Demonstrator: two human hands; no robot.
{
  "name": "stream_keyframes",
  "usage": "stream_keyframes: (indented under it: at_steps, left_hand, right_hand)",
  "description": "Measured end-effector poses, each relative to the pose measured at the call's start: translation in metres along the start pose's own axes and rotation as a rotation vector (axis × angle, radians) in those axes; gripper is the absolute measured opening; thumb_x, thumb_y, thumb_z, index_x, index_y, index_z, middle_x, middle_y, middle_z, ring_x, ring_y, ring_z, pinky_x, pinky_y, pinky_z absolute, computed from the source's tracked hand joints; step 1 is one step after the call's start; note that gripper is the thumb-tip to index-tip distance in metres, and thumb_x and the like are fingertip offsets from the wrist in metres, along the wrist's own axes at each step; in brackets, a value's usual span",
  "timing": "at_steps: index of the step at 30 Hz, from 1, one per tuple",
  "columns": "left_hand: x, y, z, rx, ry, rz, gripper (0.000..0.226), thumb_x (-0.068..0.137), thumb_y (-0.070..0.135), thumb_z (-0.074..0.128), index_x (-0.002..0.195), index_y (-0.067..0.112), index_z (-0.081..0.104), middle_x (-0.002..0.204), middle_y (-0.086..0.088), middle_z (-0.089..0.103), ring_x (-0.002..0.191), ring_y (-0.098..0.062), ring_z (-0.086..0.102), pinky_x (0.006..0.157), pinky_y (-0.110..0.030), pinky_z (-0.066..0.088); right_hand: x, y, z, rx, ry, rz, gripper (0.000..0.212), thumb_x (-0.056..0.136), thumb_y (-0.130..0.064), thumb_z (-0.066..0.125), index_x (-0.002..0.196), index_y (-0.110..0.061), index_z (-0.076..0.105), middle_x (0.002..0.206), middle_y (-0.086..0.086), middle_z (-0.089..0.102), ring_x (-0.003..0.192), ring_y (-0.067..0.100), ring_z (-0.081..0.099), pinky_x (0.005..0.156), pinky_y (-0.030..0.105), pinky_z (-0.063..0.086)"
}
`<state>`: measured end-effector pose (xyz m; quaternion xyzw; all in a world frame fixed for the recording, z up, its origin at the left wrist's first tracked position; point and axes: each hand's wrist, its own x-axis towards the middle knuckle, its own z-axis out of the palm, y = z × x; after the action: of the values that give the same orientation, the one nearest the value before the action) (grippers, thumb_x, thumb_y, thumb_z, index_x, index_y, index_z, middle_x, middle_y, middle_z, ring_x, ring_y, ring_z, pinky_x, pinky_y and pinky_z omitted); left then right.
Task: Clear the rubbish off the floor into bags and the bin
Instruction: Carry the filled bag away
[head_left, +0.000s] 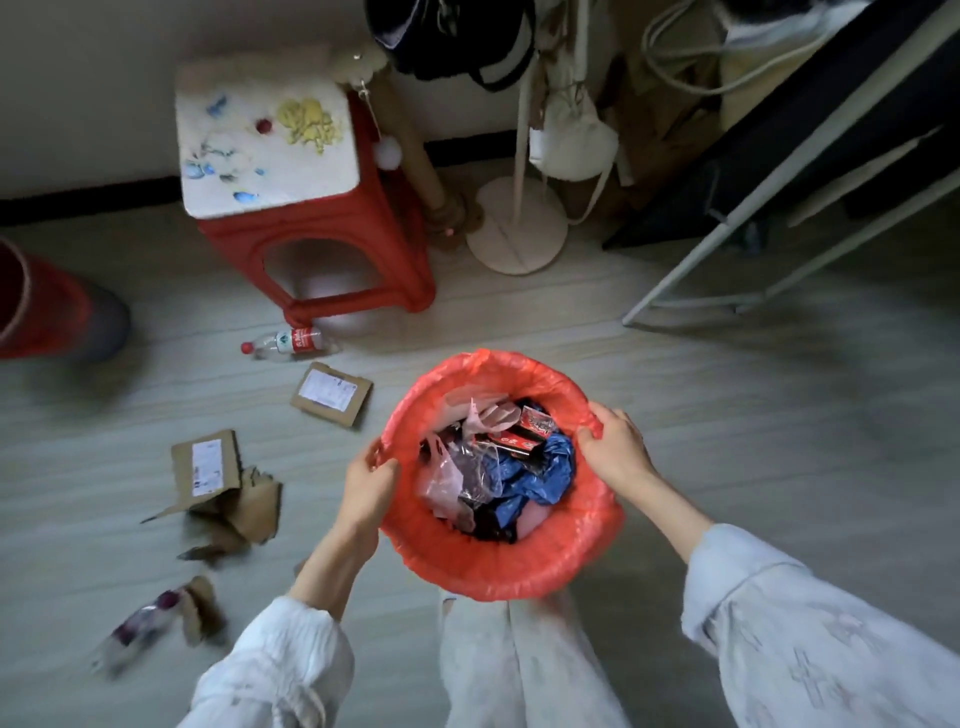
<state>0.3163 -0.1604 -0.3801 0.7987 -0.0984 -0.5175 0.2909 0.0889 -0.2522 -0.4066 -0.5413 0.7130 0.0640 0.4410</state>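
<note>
Gripping the liner (498, 566) rim, both hands' fingers (597, 415) are pinching plastic, probably to lift it; boxes (332, 395) are waiting on the floor (727, 415).

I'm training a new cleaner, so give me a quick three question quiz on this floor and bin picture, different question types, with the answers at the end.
1. True or false: both hands grip the red bag liner at the bin's rim.
2. Multiple choice: where does the clear plastic bottle with the red cap lie? A) inside the bin B) on the floor in front of the red stool C) on top of the stool
3. Fill in: the opened, torn box on the floor left of the bin is made of ____.

Key:
1. True; left hand and right hand each hold the liner's edge.
2. B
3. cardboard
</note>
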Motion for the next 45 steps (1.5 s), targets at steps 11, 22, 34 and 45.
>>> stream_keyframes:
  at_steps: [11,22,34,45]
  left_hand:
    - [-0.131,0.03,0.041,0.212,-0.187,0.112,0.031,0.091,0.003,0.041,0.11,0.016,0.061,0.094,-0.004,0.061,0.078,-0.012,0.054,0.078,-0.031,0.047]
    - [-0.265,0.037,0.3,0.508,-0.364,0.297,0.032,0.091,0.001,0.041,0.072,0.022,0.056,0.065,-0.002,0.052,0.058,-0.016,0.043,0.054,-0.025,0.034]
    - [-0.424,0.016,0.617,0.609,-0.619,0.413,0.029,0.09,0.0,0.042,0.09,0.019,0.064,0.073,-0.001,0.06,0.067,-0.017,0.054,0.06,-0.027,0.046]
    - [-0.482,-0.008,0.908,0.716,-0.661,0.402,0.029,0.09,0.0,0.044,0.098,0.025,0.056,0.092,-0.004,0.056,0.086,-0.019,0.05,0.068,-0.028,0.044]
  right_hand:
    - [-0.145,0.101,-0.07,0.557,0.285,0.198,0.036,0.094,-0.015,0.049,0.129,-0.007,0.052,0.131,0.013,0.055,0.12,0.026,0.052,0.103,0.034,0.041]
    - [-0.2,0.328,-0.216,0.77,0.489,0.338,0.035,0.095,-0.016,0.047,0.129,-0.006,0.05,0.133,0.012,0.054,0.122,0.024,0.05,0.1,0.03,0.038]
    - [-0.252,0.597,-0.386,0.883,0.683,0.553,0.035,0.094,-0.018,0.048,0.128,-0.009,0.052,0.133,0.008,0.055,0.121,0.022,0.051,0.101,0.03,0.037]
    - [-0.189,0.807,-0.53,1.062,0.751,0.685,0.019,0.092,-0.015,0.048,0.104,-0.01,0.061,0.11,0.011,0.064,0.099,0.027,0.06,0.093,0.046,0.048]
